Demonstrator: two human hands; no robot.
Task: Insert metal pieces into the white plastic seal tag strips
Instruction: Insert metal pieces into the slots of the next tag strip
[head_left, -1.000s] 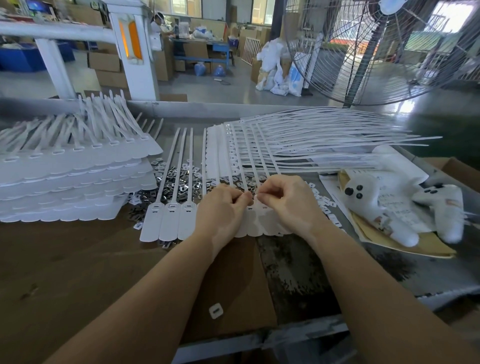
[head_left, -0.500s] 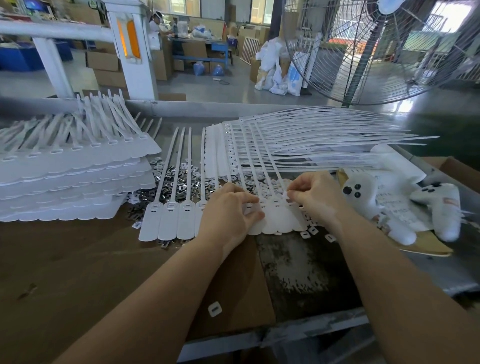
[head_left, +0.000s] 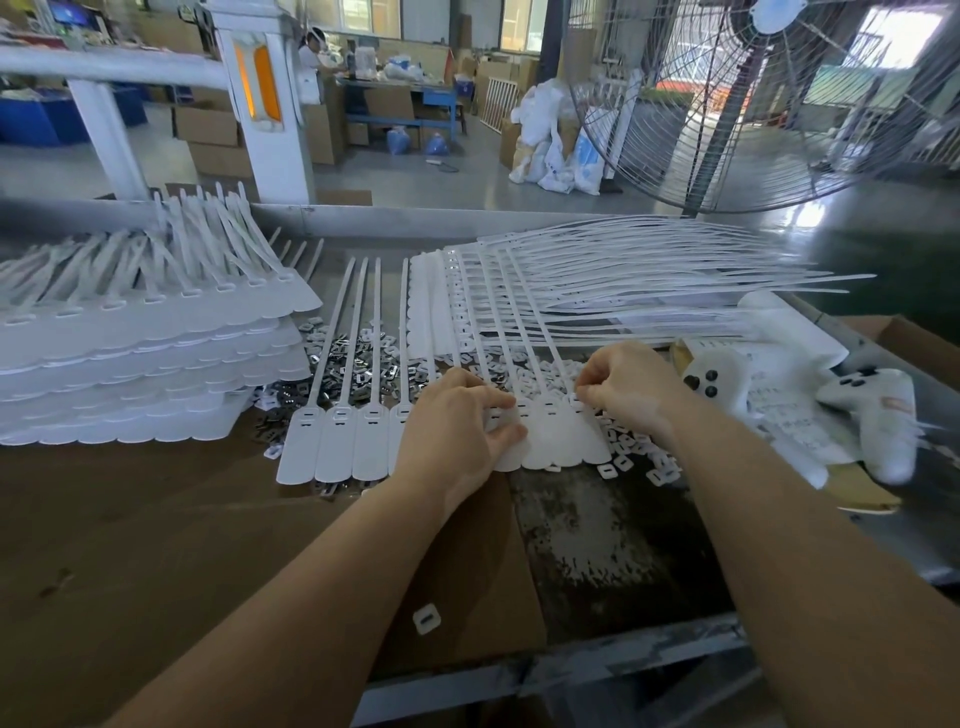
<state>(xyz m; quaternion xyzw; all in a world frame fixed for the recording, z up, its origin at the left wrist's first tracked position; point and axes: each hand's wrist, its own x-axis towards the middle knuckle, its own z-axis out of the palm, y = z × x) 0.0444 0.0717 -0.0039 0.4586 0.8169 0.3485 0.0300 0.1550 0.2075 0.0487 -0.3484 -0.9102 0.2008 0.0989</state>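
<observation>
Head view shows my left hand (head_left: 457, 431) pressing flat on the paddle ends of the seal tag strips (head_left: 550, 441), white smooth plastic with long thin tails, lying side by side on the brown cardboard (head_left: 156, 545). My right hand (head_left: 628, 389) pinches at the slot of the rightmost strip; I cannot tell what it holds. Small shiny metal pieces (head_left: 358, 364) lie heaped behind, beside a stack of strips (head_left: 145, 358). No writing is readable.

- Row of seal tag strips (head_left: 353, 441) lies left of the left hand's fingers (head_left: 488, 410).
- Metal pieces (head_left: 358, 364) lie behind and left of them.
- Stacked strips (head_left: 145, 353) sit far left.
- Gloves (head_left: 878, 415) lie right of the right hand's fingers (head_left: 597, 382).
</observation>
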